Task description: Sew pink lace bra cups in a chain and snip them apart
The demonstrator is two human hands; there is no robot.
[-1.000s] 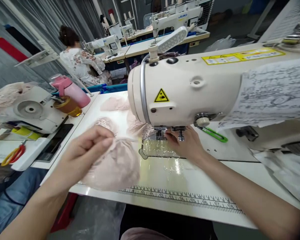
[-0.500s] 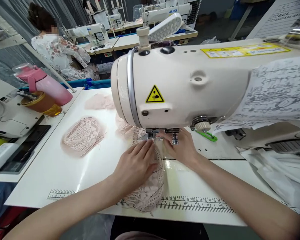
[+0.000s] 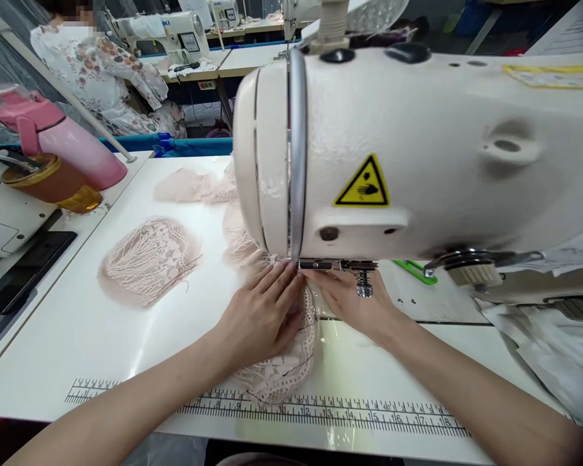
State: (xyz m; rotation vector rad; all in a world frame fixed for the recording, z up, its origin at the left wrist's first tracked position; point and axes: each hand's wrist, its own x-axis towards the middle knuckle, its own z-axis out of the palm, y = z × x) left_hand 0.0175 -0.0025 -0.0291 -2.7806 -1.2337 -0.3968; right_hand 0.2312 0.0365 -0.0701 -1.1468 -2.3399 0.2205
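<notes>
A pale pink lace piece (image 3: 289,369) with scalloped, dotted edging lies on the sewing table, its upper part under the machine head (image 3: 369,162). My left hand (image 3: 262,314) rests flat over the lace, fingers stretched towards the presser-foot area. From the right side, my right hand (image 3: 357,301) reaches in with extended fingers, their tips at the lace's edge. Metal parts and a spring under the head partly cover this hand. The needle and stitching point are hidden. More lace (image 3: 240,236) bunches behind my left fingers.
Another lace piece (image 3: 148,262) lies left, with pale fabric (image 3: 187,184) behind it. A pink bottle (image 3: 80,142), an amber cup (image 3: 53,184) and a phone (image 3: 29,268) stand or lie farther left. White cloth (image 3: 539,349) is at right. A person (image 3: 97,77) sits ahead.
The view has moved closer to the machine head, which looks larger. Both hands stay by the presser-foot area, and the lace has advanced slightly away from me under my left hand.
</notes>
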